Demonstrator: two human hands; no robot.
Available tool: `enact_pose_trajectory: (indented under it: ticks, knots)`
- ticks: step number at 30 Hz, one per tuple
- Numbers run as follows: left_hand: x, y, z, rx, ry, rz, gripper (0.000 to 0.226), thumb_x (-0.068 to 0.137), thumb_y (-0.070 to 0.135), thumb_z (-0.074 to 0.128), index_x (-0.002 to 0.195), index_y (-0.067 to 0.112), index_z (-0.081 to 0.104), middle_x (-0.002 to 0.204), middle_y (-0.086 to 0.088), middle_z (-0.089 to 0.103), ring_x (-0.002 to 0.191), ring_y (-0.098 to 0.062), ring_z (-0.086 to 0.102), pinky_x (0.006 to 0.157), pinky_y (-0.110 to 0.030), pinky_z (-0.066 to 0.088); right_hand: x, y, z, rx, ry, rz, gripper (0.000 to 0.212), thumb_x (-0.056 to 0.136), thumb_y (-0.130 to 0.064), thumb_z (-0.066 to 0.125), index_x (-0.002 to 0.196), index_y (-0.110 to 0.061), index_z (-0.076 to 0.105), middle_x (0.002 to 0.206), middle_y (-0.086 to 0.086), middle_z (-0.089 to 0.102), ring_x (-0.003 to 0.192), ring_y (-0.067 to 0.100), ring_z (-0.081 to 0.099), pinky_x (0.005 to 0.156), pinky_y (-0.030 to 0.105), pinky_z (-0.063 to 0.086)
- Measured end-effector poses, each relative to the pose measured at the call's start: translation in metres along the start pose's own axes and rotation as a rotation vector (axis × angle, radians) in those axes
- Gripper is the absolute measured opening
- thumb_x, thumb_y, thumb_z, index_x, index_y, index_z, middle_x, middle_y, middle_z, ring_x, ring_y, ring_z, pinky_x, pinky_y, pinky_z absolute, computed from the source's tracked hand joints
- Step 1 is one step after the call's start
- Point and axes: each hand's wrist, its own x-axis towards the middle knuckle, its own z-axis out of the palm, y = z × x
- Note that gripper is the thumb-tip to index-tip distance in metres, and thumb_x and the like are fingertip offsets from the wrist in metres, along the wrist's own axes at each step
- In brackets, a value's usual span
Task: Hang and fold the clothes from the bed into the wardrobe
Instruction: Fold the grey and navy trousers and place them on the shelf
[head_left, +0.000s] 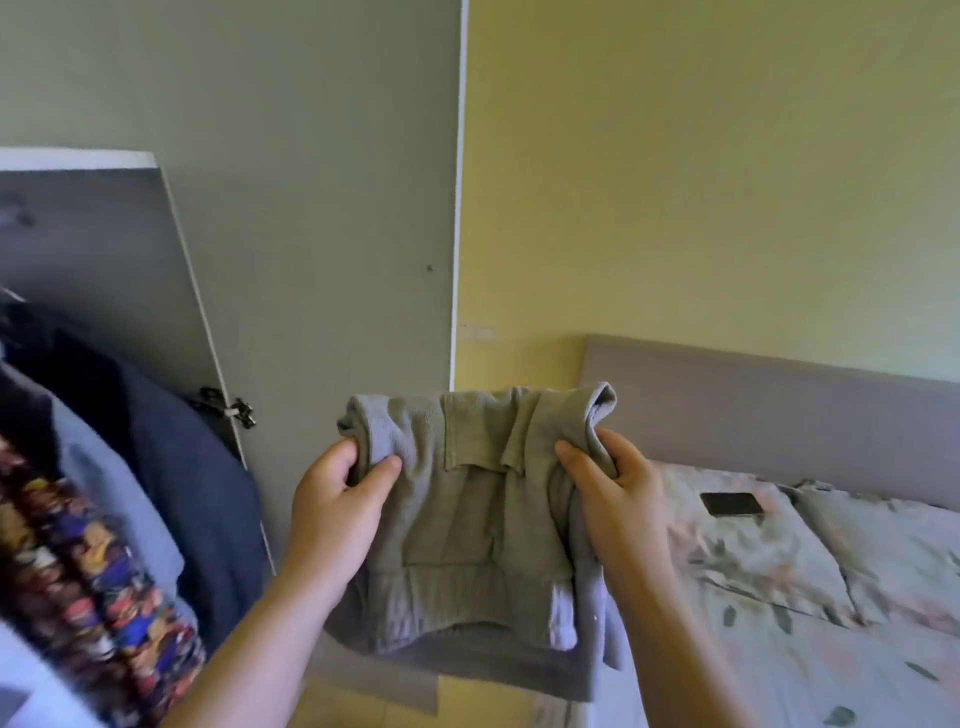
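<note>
The left hand (337, 499) and right hand (608, 488) are each pinching an upper corner of a folded grey sweater (467, 519), which is hanging in the air between the bed (779, 597) and the open wardrobe (104, 312); keeping both grips level should be stopping the folds from slipping; dark and patterned clothes (130, 493) are hanging at left; yellow wall (701, 182) is filling the background.
</note>
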Motion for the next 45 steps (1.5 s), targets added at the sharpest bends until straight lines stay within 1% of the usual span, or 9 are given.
enact_pose_trajectory:
  ticks: [3,9,15,20,22,29,33,38,45]
  knots:
    - [0.033,0.003,-0.034,0.029,0.127,0.046,0.01,0.089,0.023,0.065,0.081,0.026,0.068,0.067,0.005,0.068,0.063,-0.008,0.061,0.058,-0.029,0.043,0.03,-0.011,0.053,0.067,-0.088,-0.025,0.012,0.087,-0.011,0.069,0.078,-0.017,0.071,0.072,-0.001,0.07,0.068,0.005,0.057,0.066,0.023,0.049]
    - [0.079,0.035,-0.102,0.109,0.302,0.136,0.026,0.085,0.031,0.064,0.088,0.005,0.065,0.083,-0.019,0.067,0.083,-0.037,0.063,0.074,-0.052,0.051,0.073,-0.042,0.148,0.187,-0.259,-0.113,0.014,0.089,-0.015,0.068,0.078,-0.023,0.072,0.071,-0.01,0.071,0.067,0.001,0.061,0.062,0.017,0.049]
    - [0.106,0.084,-0.152,0.213,0.527,0.227,0.035,0.081,0.038,0.062,0.091,0.004,0.064,0.089,-0.02,0.067,0.087,-0.037,0.063,0.08,-0.053,0.051,0.114,-0.089,0.226,0.331,-0.463,-0.178,0.008,0.089,-0.013,0.068,0.084,-0.016,0.073,0.083,0.01,0.073,0.078,0.018,0.064,0.079,0.044,0.054]
    - [0.126,0.114,-0.176,0.293,0.705,0.226,0.016,0.089,0.021,0.063,0.093,0.005,0.066,0.09,-0.015,0.07,0.089,-0.033,0.065,0.081,-0.048,0.053,0.146,-0.122,0.268,0.441,-0.601,-0.228,0.006,0.089,-0.013,0.067,0.086,-0.012,0.071,0.085,0.014,0.071,0.086,0.034,0.067,0.081,0.048,0.054]
    - [0.132,0.126,-0.182,0.325,0.756,0.241,0.008,0.09,0.019,0.063,0.092,0.017,0.07,0.087,-0.002,0.073,0.087,-0.023,0.068,0.081,-0.044,0.054,0.156,-0.133,0.282,0.496,-0.667,-0.236,0.009,0.091,-0.014,0.066,0.089,-0.018,0.073,0.084,0.004,0.075,0.087,0.026,0.07,0.082,0.045,0.056]
    - [0.156,0.156,-0.21,0.457,0.854,0.249,0.009,0.091,0.017,0.062,0.096,0.016,0.069,0.093,-0.006,0.071,0.088,-0.025,0.066,0.081,-0.045,0.052,0.175,-0.159,0.327,0.599,-0.799,-0.271,0.012,0.092,-0.013,0.065,0.094,-0.021,0.073,0.087,-0.006,0.076,0.085,0.012,0.072,0.083,0.037,0.057]
    - [0.171,0.172,-0.231,0.508,0.859,0.317,0.011,0.092,0.017,0.063,0.097,0.024,0.069,0.093,0.002,0.072,0.087,-0.016,0.066,0.075,-0.028,0.051,0.181,-0.174,0.355,0.647,-0.825,-0.26,0.013,0.093,-0.013,0.064,0.099,-0.02,0.073,0.091,-0.004,0.076,0.089,0.013,0.072,0.088,0.041,0.056]
    - [0.207,0.198,-0.269,0.55,0.837,0.388,0.011,0.091,0.011,0.062,0.087,0.002,0.067,0.087,-0.018,0.067,0.076,-0.029,0.06,0.067,-0.031,0.046,0.186,-0.197,0.387,0.669,-0.792,-0.287,0.012,0.092,-0.012,0.064,0.099,-0.017,0.073,0.092,-0.001,0.076,0.092,0.017,0.071,0.092,0.046,0.054]
    - [0.274,0.237,-0.324,0.621,0.793,0.511,0.018,0.087,0.007,0.062,0.091,-0.011,0.063,0.09,-0.029,0.062,0.075,-0.02,0.05,0.067,-0.03,0.037,0.201,-0.233,0.422,0.687,-0.688,-0.371,0.012,0.092,-0.012,0.063,0.101,-0.017,0.071,0.093,-0.002,0.075,0.093,0.016,0.069,0.09,0.04,0.055]
